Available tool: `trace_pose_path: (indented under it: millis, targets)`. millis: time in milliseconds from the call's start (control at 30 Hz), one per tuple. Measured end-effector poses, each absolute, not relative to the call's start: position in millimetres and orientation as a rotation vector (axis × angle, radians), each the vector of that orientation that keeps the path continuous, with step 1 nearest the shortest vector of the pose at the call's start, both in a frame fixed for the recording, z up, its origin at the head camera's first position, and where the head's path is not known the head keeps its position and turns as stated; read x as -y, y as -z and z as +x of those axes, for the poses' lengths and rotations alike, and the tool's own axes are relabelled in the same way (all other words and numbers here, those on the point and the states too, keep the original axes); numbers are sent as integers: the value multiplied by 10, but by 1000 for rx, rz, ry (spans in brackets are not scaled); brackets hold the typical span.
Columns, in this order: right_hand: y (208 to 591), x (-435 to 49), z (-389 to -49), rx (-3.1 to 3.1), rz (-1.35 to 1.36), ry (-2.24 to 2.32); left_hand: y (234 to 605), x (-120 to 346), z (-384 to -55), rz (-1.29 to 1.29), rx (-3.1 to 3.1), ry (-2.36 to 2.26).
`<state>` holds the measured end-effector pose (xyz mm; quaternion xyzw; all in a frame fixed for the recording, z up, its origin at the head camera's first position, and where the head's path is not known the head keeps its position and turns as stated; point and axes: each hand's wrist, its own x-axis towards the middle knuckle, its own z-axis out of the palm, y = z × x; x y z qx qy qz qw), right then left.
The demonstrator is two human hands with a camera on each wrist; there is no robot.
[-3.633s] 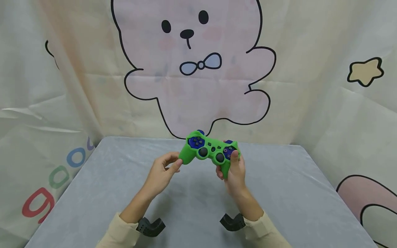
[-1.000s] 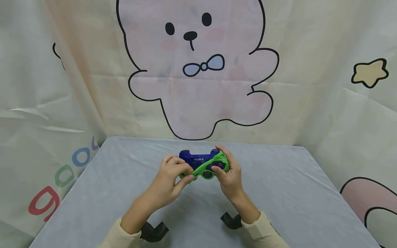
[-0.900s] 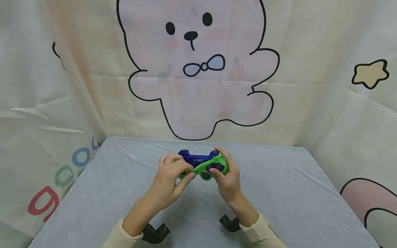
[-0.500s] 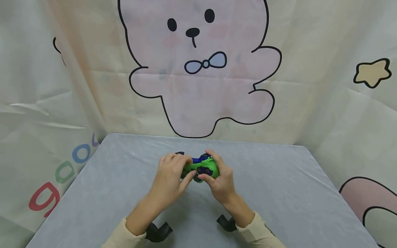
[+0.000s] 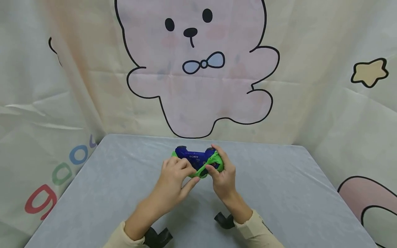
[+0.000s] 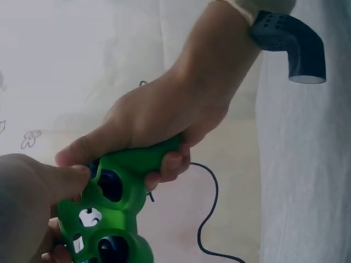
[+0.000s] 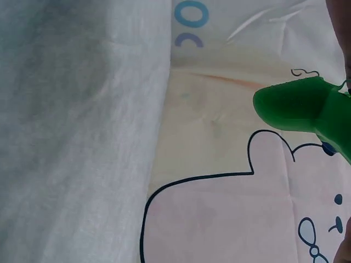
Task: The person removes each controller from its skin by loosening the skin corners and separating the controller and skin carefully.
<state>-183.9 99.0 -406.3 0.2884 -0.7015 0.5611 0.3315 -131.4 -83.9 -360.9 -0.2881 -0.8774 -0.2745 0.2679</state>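
Observation:
A blue game controller (image 5: 193, 156) with "SONY" on its top edge is held up over the table. Its green silicone cover (image 5: 203, 169) stands away from the blue body along the near side and still wraps the right end. My left hand (image 5: 170, 181) pinches the cover's near edge between thumb and fingers, hiding part of the left half. Around the controller's right end my right hand (image 5: 224, 177) grips, thumb on the face and index finger at the top. In the left wrist view, the cover (image 6: 123, 205) shows openings over the dark sticks; in the right wrist view, a green handle (image 7: 290, 104) protrudes.
A pale grey-blue cloth covers the table (image 5: 266, 186). Behind it hangs a printed curtain (image 5: 291, 113) with a bear drawing, and more curtain closes both sides. Black camera mounts (image 5: 158, 237) sit at both wrists.
At first the cover lay over the controller's face; now the blue top edge is bare. Over the last half second the controller has turned to show "SONY" again, and the right hand moved slightly right.

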Motion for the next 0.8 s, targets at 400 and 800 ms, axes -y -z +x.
trace_pose_path:
  millis: [400,800]
  targets:
    - [3948,-1028,-1776,1811,762,-1686,3663,807,-1345,-662,2104,839]
    - [3810,-1128,-1744,1630,598,-2126,3617,1063,-1496,-436,2424,1543]
